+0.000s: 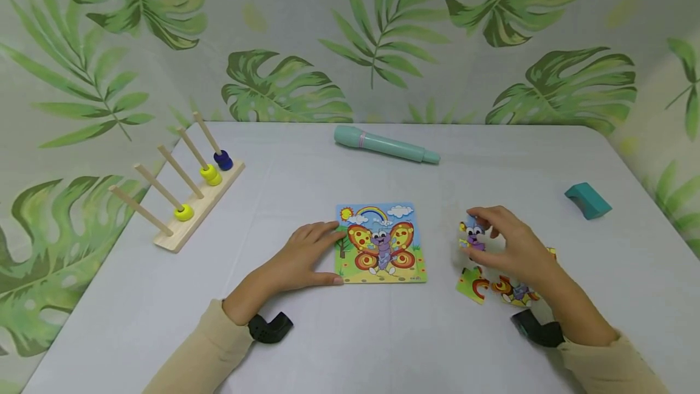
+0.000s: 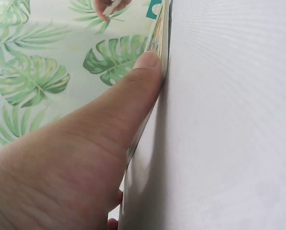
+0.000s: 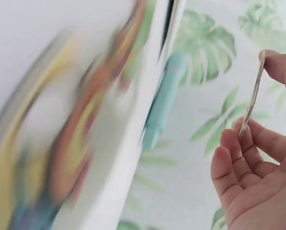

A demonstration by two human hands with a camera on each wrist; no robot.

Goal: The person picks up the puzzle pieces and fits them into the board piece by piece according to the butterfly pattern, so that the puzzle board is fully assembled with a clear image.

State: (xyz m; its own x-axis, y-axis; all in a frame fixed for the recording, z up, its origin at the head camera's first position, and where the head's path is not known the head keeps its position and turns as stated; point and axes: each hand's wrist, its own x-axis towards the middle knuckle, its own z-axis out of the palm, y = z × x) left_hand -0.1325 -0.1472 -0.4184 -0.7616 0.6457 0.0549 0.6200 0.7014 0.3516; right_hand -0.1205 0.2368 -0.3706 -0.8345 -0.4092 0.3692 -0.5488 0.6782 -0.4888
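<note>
A square butterfly picture board (image 1: 384,254) lies flat near the middle of the white table. My left hand (image 1: 301,255) rests at its left side, fingers extended along the edge and thumb at the lower left corner; the left wrist view shows the thumb (image 2: 145,62) on the board's rim. To the right, my right hand (image 1: 516,248) pinches a jigsaw puzzle piece (image 1: 473,236) with a purple cartoon face. Edge-on, that piece appears as a thin strip between thumb and fingers in the right wrist view. Under this hand lie loose puzzle pieces (image 1: 473,285), partly hidden.
A wooden peg stand (image 1: 202,214) with yellow and dark blue rings stands at the left. Along the back lies a teal toy microphone (image 1: 391,146). A teal arch block (image 1: 589,200) sits at the far right. Leaf-patterned cloth hangs behind the table.
</note>
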